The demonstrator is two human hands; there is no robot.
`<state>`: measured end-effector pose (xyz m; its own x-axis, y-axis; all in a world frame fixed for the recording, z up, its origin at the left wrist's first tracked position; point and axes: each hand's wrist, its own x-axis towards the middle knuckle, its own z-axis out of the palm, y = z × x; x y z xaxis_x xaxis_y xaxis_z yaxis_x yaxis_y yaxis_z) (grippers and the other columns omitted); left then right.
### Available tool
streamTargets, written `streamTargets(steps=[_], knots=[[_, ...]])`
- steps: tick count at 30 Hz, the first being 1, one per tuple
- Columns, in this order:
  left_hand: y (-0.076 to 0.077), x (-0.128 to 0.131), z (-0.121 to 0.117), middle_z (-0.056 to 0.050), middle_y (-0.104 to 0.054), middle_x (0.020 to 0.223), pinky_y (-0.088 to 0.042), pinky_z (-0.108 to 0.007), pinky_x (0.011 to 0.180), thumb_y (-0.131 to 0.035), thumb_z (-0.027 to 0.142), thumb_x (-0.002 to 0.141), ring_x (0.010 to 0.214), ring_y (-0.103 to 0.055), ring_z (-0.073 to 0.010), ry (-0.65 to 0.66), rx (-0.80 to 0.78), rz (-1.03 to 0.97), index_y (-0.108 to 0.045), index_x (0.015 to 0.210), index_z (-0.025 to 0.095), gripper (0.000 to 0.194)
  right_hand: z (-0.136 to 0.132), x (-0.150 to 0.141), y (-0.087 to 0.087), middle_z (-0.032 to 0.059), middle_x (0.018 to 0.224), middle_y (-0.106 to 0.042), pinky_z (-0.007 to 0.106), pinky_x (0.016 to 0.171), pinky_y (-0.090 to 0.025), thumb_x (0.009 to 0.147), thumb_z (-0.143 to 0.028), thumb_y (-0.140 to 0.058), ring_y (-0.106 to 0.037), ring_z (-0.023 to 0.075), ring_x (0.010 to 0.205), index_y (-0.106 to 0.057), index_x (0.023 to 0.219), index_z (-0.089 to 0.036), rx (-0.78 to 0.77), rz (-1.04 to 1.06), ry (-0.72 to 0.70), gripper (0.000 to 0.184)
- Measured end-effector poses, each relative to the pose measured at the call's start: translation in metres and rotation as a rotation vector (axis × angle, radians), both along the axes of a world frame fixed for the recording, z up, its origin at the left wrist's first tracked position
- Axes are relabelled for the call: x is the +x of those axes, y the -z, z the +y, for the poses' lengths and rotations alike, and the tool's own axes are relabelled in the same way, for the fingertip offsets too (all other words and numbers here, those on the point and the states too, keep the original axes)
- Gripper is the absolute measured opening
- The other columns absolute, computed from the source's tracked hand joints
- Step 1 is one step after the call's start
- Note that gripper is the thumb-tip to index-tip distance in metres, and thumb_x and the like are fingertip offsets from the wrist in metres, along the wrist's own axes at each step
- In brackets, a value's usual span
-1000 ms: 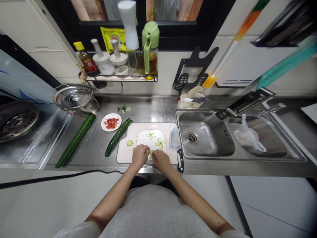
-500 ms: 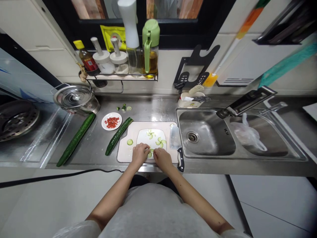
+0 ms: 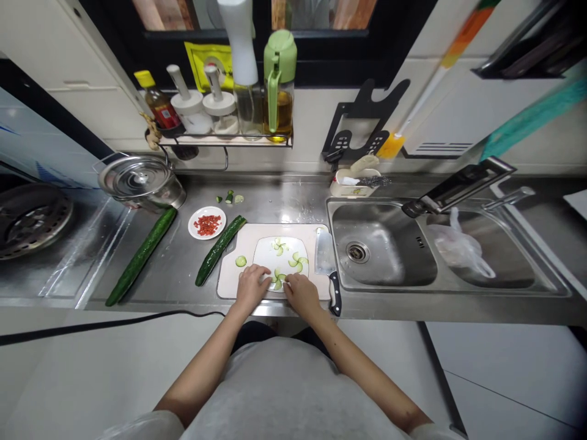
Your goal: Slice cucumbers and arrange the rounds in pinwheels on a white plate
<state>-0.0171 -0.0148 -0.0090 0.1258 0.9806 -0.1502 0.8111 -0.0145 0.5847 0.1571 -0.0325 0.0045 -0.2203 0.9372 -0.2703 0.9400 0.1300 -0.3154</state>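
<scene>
On a pale cutting board (image 3: 228, 281) rests a white square plate (image 3: 265, 250). Thin cucumber slices form curved pinwheels on it: one at the back (image 3: 279, 246), one at the right (image 3: 298, 263) and one at the front (image 3: 277, 279). My left hand (image 3: 252, 287) is at the plate's front left corner, fingers apart, holding nothing. My right hand (image 3: 302, 294) has its fingers curled together, tips at the right edge of the front pinwheel; whatever they pinch is hidden. A cut cucumber piece (image 3: 241, 261) lies on the board's left side. A cleaver (image 3: 324, 253) lies along its right edge.
Left of the board are a cucumber (image 3: 220, 250), a longer cucumber (image 3: 142, 256) and a small plate (image 3: 194, 233) of chopped red pieces. Cucumber scraps (image 3: 229, 197) and a lidded steel pot (image 3: 142, 183) stand behind. A double sink (image 3: 385, 244) is at the right.
My left hand has drawn back left from the front pinwheel, its fingers spreading, so more slices show. My right hand has shifted only slightly and stays at the pinwheel's right side.
</scene>
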Motion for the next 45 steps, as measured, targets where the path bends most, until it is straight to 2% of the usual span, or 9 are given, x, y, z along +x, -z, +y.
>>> streamTargets(steps=[4, 7, 10, 13, 17, 21, 27, 32, 45], knots=[[0.000, 0.005, -0.001, -0.004, -0.064, 0.097, -0.040, -0.036, 0.091, -0.058, 0.030, 0.084, 0.099, -0.056, -0.0216, -0.008, 0.002, -0.005, -0.067, 0.094, 0.024, 0.015, -0.002, -0.007, 0.001, 0.0066, 0.096, -0.064, 0.026, 0.070, -0.034, 0.094, -0.031, -0.042, -0.054, 0.0188, 0.091, -0.059, 0.099, -0.020, 0.017, 0.028, -0.031, 0.021], [0.001, -0.002, 0.005, -0.005, -0.064, 0.096, -0.042, -0.034, 0.089, -0.056, 0.029, 0.085, 0.096, -0.057, -0.0206, -0.114, 0.054, -0.041, -0.067, 0.094, 0.023, 0.016, 0.001, -0.002, 0.000, 0.0059, 0.091, -0.065, 0.025, 0.070, -0.035, 0.094, -0.031, -0.041, -0.055, 0.0173, 0.087, -0.061, 0.094, -0.020, 0.069, 0.109, 0.030, 0.023], [0.000, -0.020, 0.013, -0.005, -0.064, 0.092, -0.044, -0.031, 0.084, -0.054, 0.030, 0.085, 0.087, -0.058, -0.0182, -0.255, 0.145, -0.064, -0.066, 0.094, 0.022, 0.018, 0.009, 0.016, -0.005, 0.0048, 0.082, -0.065, 0.024, 0.070, -0.037, 0.095, -0.032, -0.038, -0.055, 0.0149, 0.077, -0.063, 0.092, -0.019, 0.199, 0.256, 0.153, 0.029], [0.000, -0.040, 0.018, -0.004, -0.064, 0.088, -0.045, -0.028, 0.079, -0.054, 0.031, 0.084, 0.079, -0.057, -0.0162, -0.333, 0.224, -0.079, -0.066, 0.093, 0.021, 0.019, 0.019, 0.042, -0.011, 0.0034, 0.073, -0.062, 0.024, 0.068, -0.038, 0.093, -0.037, -0.039, -0.055, 0.0145, 0.070, -0.064, 0.090, -0.018, 0.365, 0.332, 0.278, 0.032], [0.004, -0.059, 0.017, -0.003, -0.063, 0.085, -0.045, -0.026, 0.073, -0.054, 0.034, 0.082, 0.070, -0.055, -0.0144, -0.401, 0.216, -0.074, -0.067, 0.093, 0.021, 0.021, 0.026, 0.072, -0.015, 0.0015, 0.066, -0.058, 0.024, 0.065, -0.038, 0.091, -0.041, -0.041, -0.053, 0.0145, 0.065, -0.065, 0.086, -0.018, 0.443, 0.355, 0.361, 0.033], [0.011, -0.070, 0.012, -0.003, -0.062, 0.084, -0.045, -0.026, 0.070, -0.053, 0.033, 0.082, 0.068, -0.056, -0.0144, -0.415, 0.173, -0.022, -0.067, 0.095, 0.021, 0.023, 0.025, 0.086, -0.012, 0.0009, 0.064, -0.057, 0.025, 0.063, -0.038, 0.089, -0.044, -0.042, -0.052, 0.0147, 0.062, -0.064, 0.087, -0.019, 0.457, 0.352, 0.423, 0.034], [0.020, -0.074, 0.014, -0.005, -0.061, 0.087, -0.045, -0.030, 0.074, -0.053, 0.033, 0.081, 0.074, -0.059, -0.0179, -0.388, 0.120, 0.102, -0.066, 0.104, 0.020, 0.028, 0.022, 0.088, -0.003, 0.0014, 0.065, -0.060, 0.025, 0.061, -0.039, 0.088, -0.045, -0.041, -0.052, 0.0149, 0.061, -0.065, 0.089, -0.019, 0.425, 0.357, 0.432, 0.035], [0.023, -0.070, 0.019, -0.007, -0.062, 0.090, -0.046, -0.031, 0.077, -0.053, 0.033, 0.082, 0.083, -0.061, -0.0213, -0.363, 0.079, 0.163, -0.064, 0.109, 0.020, 0.032, 0.024, 0.084, 0.000, 0.0015, 0.065, -0.059, 0.025, 0.061, -0.038, 0.089, -0.044, -0.041, -0.053, 0.0152, 0.062, -0.065, 0.090, -0.019, 0.409, 0.364, 0.404, 0.035], [0.027, -0.059, 0.026, -0.007, -0.061, 0.097, -0.043, -0.030, 0.076, -0.057, 0.034, 0.082, 0.086, -0.060, -0.0210, -0.402, 0.054, 0.181, -0.065, 0.103, 0.022, 0.026, 0.021, 0.080, 0.000, 0.0025, 0.067, -0.061, 0.026, 0.062, -0.039, 0.089, -0.044, -0.040, -0.054, 0.0158, 0.061, -0.065, 0.094, -0.019, 0.364, 0.378, 0.372, 0.036]])
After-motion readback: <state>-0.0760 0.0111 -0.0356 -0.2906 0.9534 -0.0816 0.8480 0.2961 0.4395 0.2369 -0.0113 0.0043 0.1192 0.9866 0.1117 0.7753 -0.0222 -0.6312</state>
